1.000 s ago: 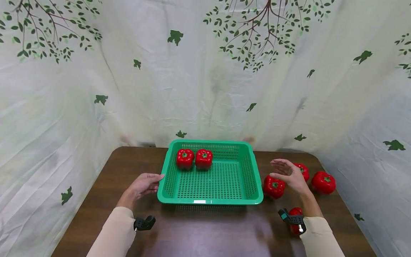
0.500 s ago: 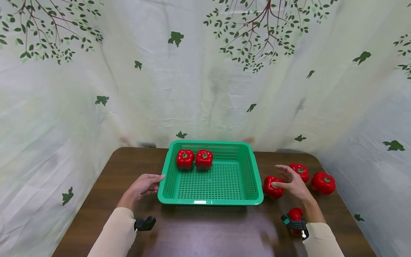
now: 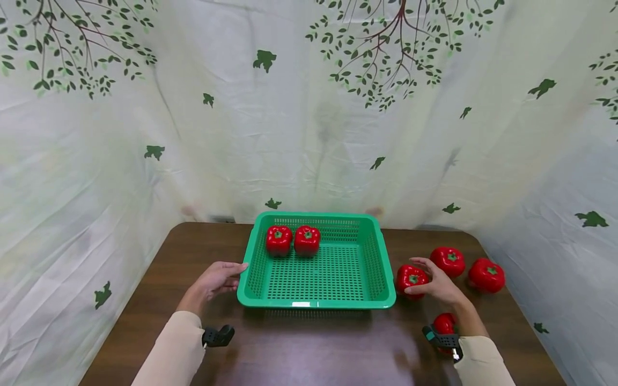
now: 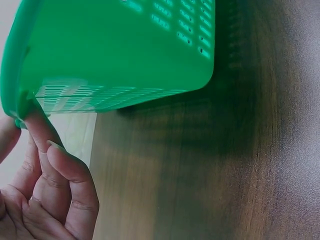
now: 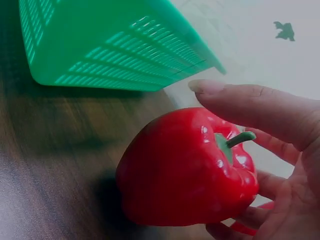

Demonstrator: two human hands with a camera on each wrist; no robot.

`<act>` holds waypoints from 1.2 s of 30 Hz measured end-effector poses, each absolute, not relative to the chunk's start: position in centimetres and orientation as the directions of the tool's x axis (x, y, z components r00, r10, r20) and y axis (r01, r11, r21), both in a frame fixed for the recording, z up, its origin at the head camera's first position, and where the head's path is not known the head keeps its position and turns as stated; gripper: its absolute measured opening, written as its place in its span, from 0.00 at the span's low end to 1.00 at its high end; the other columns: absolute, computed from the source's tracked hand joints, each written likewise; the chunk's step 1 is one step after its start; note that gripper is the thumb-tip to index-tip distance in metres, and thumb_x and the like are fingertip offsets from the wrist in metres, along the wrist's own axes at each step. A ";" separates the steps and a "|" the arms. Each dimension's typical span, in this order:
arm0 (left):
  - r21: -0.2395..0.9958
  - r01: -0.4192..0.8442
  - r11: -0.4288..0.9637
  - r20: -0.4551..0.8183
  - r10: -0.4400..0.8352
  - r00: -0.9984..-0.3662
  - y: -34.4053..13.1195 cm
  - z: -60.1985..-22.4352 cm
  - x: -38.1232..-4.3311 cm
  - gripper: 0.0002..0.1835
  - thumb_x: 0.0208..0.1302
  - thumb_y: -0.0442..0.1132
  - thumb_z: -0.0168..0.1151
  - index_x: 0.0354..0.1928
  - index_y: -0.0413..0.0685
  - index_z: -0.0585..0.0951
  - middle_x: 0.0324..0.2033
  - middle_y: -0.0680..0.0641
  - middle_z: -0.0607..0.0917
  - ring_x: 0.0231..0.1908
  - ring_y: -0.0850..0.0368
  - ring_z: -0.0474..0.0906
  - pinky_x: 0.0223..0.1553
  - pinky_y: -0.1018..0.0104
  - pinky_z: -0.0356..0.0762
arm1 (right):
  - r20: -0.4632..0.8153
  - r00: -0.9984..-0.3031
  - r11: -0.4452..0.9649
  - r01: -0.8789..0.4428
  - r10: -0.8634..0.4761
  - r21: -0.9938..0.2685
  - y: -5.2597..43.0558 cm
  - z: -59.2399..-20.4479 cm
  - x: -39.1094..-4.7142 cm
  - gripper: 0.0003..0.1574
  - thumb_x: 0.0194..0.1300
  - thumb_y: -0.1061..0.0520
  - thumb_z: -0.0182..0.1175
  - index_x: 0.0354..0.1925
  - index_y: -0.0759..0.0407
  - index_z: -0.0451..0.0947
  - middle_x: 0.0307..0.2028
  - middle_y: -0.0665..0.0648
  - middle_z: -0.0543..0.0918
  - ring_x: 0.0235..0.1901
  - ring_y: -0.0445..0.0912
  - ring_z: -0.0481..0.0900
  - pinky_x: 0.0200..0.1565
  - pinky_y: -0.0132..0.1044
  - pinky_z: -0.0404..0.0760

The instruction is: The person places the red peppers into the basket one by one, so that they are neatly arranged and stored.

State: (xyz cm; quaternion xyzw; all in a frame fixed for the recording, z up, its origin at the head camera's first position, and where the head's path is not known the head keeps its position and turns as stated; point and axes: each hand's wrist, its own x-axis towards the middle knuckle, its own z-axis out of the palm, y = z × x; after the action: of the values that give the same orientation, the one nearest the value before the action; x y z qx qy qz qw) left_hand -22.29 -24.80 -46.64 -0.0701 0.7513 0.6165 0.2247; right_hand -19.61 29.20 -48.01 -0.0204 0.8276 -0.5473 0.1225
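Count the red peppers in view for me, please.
6 peppers: two in the basket, one at the right hand, two farther right, one partly hidden by the right wrist strap.

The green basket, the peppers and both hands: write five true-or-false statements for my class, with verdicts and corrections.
1. The left hand pinches the rim of the green basket. True.
2. Three peppers lie inside the basket. False: two red peppers do.
3. The right hand is at a pepper outside the basket. True.
4. That pepper's stem is green. True.
5. The table is white. False: the table is brown.
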 end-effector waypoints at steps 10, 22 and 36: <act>0.899 -0.380 0.215 -0.419 0.180 -0.890 -24.8 -46.6 -22.2 0.26 0.68 0.49 0.59 0.53 0.29 0.78 0.28 0.50 0.86 0.26 0.59 0.80 0.36 0.67 0.81 | -0.241 -0.960 0.455 0.151 -0.146 -0.877 29.1 -48.4 -19.5 0.53 0.50 0.60 0.74 0.67 0.62 0.55 0.61 0.71 0.64 0.60 0.68 0.62 0.47 0.51 0.80; 0.898 -0.373 0.233 -0.417 0.182 -0.890 -24.9 -46.6 -22.3 0.27 0.67 0.50 0.60 0.53 0.30 0.78 0.29 0.49 0.86 0.26 0.58 0.80 0.37 0.66 0.81 | -0.261 -0.957 0.500 0.165 -0.126 -0.850 29.0 -48.3 -19.3 0.53 0.46 0.68 0.72 0.66 0.62 0.56 0.59 0.71 0.65 0.58 0.68 0.62 0.47 0.54 0.79; 0.899 -0.369 0.237 -0.415 0.193 -0.889 -24.9 -46.8 -22.4 0.28 0.67 0.50 0.59 0.54 0.29 0.77 0.30 0.49 0.87 0.27 0.58 0.81 0.37 0.66 0.81 | -0.281 -0.958 0.502 0.218 -0.053 -0.837 29.2 -47.9 -19.2 0.51 0.49 0.63 0.72 0.65 0.63 0.55 0.59 0.71 0.66 0.58 0.67 0.63 0.47 0.52 0.79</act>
State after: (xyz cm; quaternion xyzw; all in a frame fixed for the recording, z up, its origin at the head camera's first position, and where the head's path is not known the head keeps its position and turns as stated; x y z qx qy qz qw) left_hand -22.38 -24.90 -46.77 -0.0585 0.7525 0.6150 0.2282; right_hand -19.17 29.16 -47.86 0.0481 0.8559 -0.4966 0.1361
